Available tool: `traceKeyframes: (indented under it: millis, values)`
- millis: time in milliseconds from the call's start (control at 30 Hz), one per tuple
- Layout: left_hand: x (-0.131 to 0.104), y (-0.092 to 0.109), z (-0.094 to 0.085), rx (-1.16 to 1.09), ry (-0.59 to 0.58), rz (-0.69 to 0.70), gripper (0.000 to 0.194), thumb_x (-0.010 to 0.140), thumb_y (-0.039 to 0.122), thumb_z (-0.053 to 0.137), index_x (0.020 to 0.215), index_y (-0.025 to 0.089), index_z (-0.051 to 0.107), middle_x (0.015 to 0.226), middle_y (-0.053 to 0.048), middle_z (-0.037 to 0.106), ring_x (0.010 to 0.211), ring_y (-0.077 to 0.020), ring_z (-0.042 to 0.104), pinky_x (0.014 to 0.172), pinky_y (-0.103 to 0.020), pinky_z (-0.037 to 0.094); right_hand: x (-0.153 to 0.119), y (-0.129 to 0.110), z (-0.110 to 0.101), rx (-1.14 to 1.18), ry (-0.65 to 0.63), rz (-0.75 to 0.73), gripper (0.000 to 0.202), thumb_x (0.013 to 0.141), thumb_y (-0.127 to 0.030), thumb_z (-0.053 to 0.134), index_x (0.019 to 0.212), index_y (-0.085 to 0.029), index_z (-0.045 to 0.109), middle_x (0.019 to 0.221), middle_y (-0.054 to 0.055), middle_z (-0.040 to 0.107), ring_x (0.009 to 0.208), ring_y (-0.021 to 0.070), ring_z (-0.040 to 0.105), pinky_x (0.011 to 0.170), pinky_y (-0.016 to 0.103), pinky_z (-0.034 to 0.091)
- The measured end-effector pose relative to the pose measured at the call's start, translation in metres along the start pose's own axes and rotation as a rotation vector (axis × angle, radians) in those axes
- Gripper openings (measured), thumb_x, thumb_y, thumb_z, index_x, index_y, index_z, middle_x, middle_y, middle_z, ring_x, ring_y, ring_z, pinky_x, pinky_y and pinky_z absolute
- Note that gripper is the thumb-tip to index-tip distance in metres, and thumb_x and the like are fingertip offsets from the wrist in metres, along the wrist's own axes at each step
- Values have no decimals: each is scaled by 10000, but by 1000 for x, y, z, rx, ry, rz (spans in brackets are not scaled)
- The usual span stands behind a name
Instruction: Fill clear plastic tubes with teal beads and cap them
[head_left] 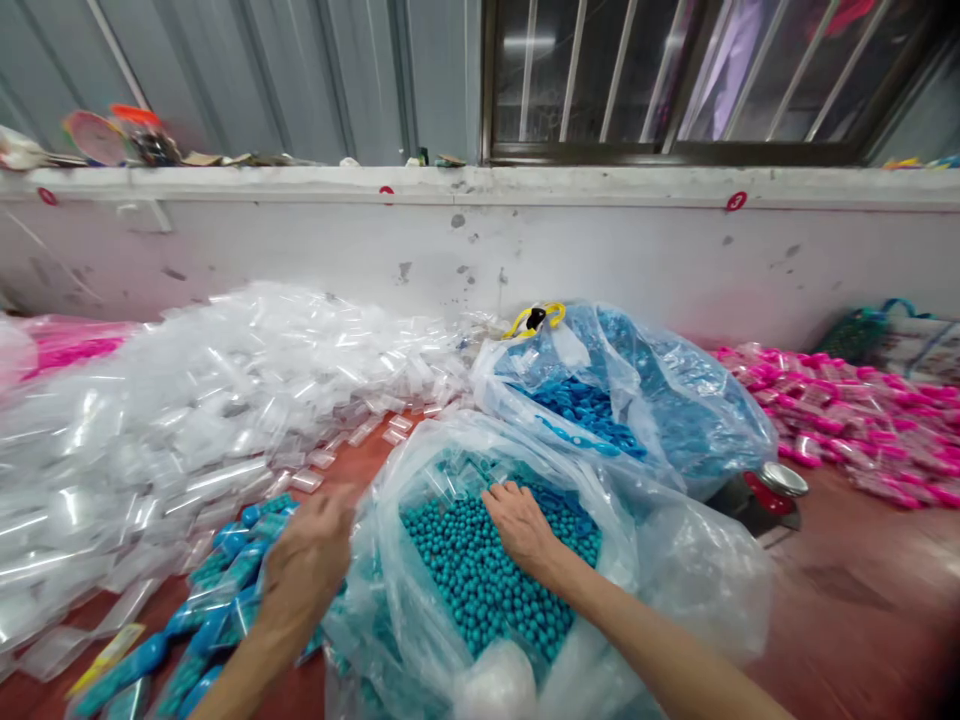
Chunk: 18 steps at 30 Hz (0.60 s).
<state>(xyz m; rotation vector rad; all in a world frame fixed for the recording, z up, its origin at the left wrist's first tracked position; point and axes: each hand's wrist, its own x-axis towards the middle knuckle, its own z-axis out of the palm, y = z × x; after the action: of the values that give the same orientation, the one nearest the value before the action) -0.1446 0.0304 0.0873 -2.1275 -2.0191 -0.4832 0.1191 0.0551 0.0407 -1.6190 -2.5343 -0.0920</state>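
Note:
A clear plastic bag (619,520) stands open at the centre, filled with small teal beads (480,570). My right hand (519,520) rests on the beads at the bag's middle, its fingers bent down; what they hold, if anything, is hidden. My left hand (311,550) is blurred by motion, left of the bag and above blue and teal filled packs (217,600). Whether it holds something cannot be made out. Behind the bead bag lies a second bag (697,400) with blue pieces (581,405) inside.
A large heap of clear plastic cases (150,430) covers the left side. Pink filled packs (862,420) lie at the right. A red jar with a silver lid (784,485) stands near the blue bag. A yellow cutter (105,660) is at the lower left; a wall (322,245) runs behind.

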Motion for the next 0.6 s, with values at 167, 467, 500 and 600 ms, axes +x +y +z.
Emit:
traceKeyframes:
  millis: [167,467,500,600]
  values:
    - [27,61,39,74,-140,246,362,822,97,341,1126,210,502,945,-68,596,819,-179,574,667,-263,441,22,-10,9,-33,-15,55,239,837,-71,345,909,-159,555,931,96,583,908,227,490,764,362,367]
    - [49,51,98,125,-41,543,291,837,118,368,1042,220,548,1099,-72,555,1058,-213,477,878,-354,390,50,-45,11,78,14,93,214,848,-157,397,1011,-143,535,994,99,570,913,223,503,722,328,408]
    - [47,48,102,125,-38,548,300,837,114,358,1051,214,544,1102,-74,556,1067,-216,474,884,-357,388,51,-45,13,80,14,98,229,852,-134,373,1013,-139,536,992,102,571,910,226,503,723,336,409]
    - [45,41,115,108,-34,583,377,832,93,326,1152,208,488,1170,-79,534,1119,-224,448,915,-377,368,49,-41,19,80,12,99,258,859,-102,334,1007,-155,540,974,92,576,917,224,499,738,337,406]
